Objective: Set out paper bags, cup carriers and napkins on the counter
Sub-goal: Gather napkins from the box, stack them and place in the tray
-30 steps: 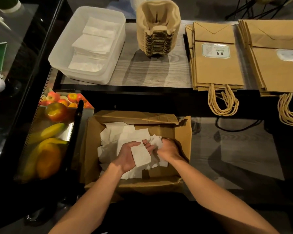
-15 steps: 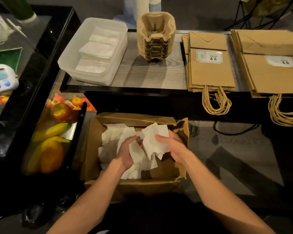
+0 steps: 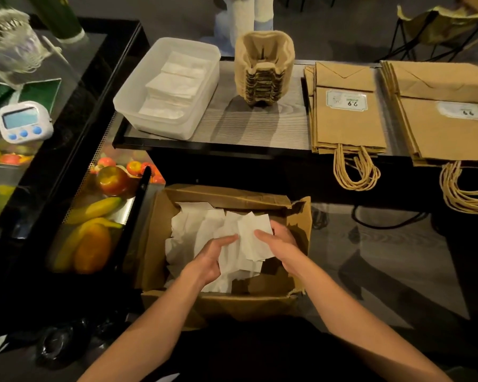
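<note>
Both my hands are inside an open cardboard box (image 3: 155, 244) on the floor, which holds loose white napkins (image 3: 188, 232). My left hand (image 3: 209, 257) and my right hand (image 3: 278, 241) together hold a bunch of napkins (image 3: 246, 244) between them, just above the pile. On the counter stand a translucent plastic tub (image 3: 127, 103) with stacked napkins (image 3: 177, 84), a stack of pulp cup carriers (image 3: 264, 70), and two piles of brown paper bags (image 3: 348, 117) (image 3: 447, 117) with handles hanging over the edge.
A display case at the left holds fruit: an apple (image 3: 113, 179), bananas (image 3: 100, 208) and an orange (image 3: 93, 248). A white timer (image 3: 22, 124) sits on the black glass top. A cable (image 3: 384, 219) lies on the floor right of the box.
My right hand came up from deep in the box with napkins and brought them against those in my left hand. The view shifted down and back from the counter.
</note>
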